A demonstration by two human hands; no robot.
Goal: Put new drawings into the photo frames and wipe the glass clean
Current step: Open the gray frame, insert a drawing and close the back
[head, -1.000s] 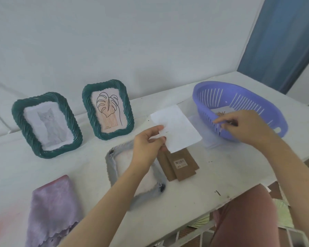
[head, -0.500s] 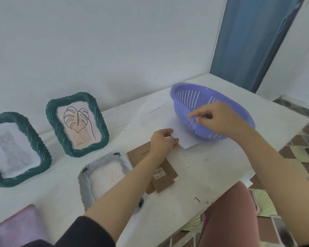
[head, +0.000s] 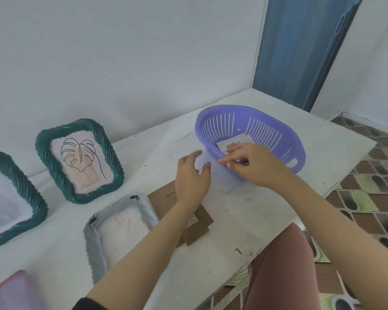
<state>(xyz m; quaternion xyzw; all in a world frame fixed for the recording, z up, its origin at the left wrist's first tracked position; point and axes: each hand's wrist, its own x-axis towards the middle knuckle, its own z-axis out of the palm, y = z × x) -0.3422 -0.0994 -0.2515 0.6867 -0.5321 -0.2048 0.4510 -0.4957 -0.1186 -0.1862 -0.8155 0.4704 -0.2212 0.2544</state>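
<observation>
A purple basket (head: 276, 139) stands on the white table (head: 244, 220) with a line drawing (head: 233, 144) lying inside it. My right hand (head: 253, 166) grips the basket's near rim, index finger stretched along it, and hides the drawing's lower edge. A blank-side-up white sheet (head: 226, 182) lies flat against the basket's foot. My left hand (head: 192, 177) hovers over that sheet's left end with relaxed, spread fingers and holds nothing. A grey frame (head: 119, 229) lies face down with its back off. Brown backing boards (head: 195, 222) lie beside it, partly under my left forearm.
Two green woven frames stand against the wall: one with a leaf drawing (head: 78, 159), one at the left edge (head: 11, 198). A pink cloth (head: 9, 291) lies at the near left corner. The table's edge runs past my knee (head: 282, 271), above a tiled floor.
My left hand lowered the white sheet onto the table beside the basket and let it go. My right hand stayed on the basket's rim. The view swung right.
</observation>
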